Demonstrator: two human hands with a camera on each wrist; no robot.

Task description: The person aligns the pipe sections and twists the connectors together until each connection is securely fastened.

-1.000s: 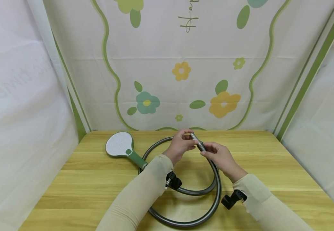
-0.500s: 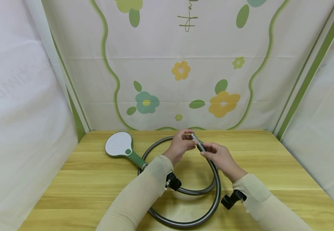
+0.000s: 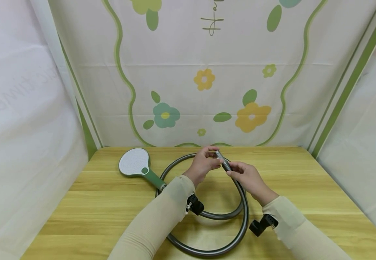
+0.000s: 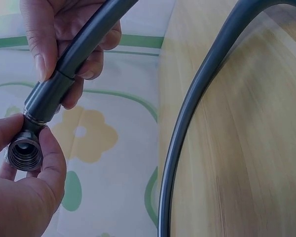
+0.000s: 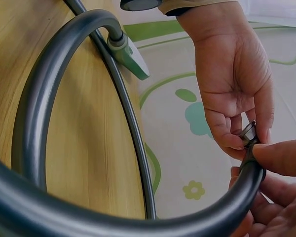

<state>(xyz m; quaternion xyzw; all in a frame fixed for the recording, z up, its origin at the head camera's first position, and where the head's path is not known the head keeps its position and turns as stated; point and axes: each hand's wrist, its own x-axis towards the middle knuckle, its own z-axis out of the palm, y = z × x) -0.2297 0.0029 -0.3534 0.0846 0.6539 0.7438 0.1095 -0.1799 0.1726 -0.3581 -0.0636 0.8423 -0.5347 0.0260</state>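
A dark grey shower hose (image 3: 246,213) lies in loops on the table, its free end lifted between both hands. My left hand (image 3: 202,164) pinches the metal nut (image 4: 25,151) at that end between thumb and fingers. In the left wrist view the nut sits tilted sideways, its threaded opening facing the camera. Just behind it, my right hand (image 3: 251,181) grips the hose's end sleeve (image 4: 48,101) with thumb and fingertips. A green handheld shower head (image 3: 134,161) with a pale spray face lies to the left, its handle end joined to the hose.
The wooden table (image 3: 305,202) carries the hose loops, which pass beneath the left forearm. A flower-print curtain (image 3: 175,83) stands upright along the table's back edge, with pale fabric on both sides. Black wrist cameras (image 3: 195,204) hang under the sleeves.
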